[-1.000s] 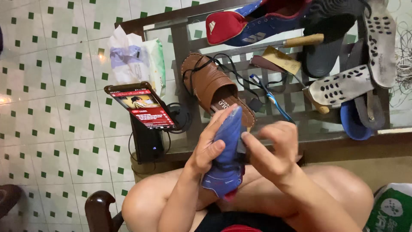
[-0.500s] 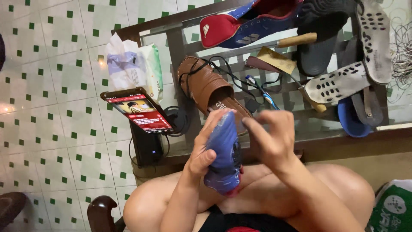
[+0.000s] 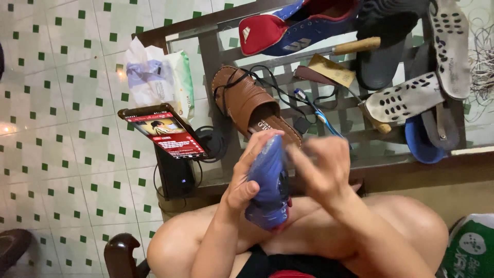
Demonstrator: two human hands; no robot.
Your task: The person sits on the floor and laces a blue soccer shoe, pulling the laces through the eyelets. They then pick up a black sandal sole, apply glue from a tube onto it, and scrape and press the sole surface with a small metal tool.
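**Me:** White floor tiles (image 3: 67, 154) with little green squares are all around, and a glass table (image 3: 216, 56) sits in front of my knees. I see a phone (image 3: 164, 135) leaning up on a stand, a brown shoe (image 3: 247, 100), a toothbrush (image 3: 316, 110), two spotted insoles (image 3: 406, 98) and a red and blue shoe (image 3: 288, 31) up top.

**You:** Where is the blue shoe?

**Me:** My left hand (image 3: 247, 180) is wrapped around the blue shoe (image 3: 267, 185), holding it up over my lap, just this side of the table edge. The thumb is pressed on its near side.

**You:** And the other hand?

**Me:** My right hand (image 3: 324, 170) is right beside the shoe, fingers bent. It is blurry, so I cannot tell if it pinches something or only touches the shoe.

**You:** Anything different from a second ago?

**Me:** The shoe is held in much the same spot. The right hand has moved in closer to its top part. I think I am working on the shoe with that hand.
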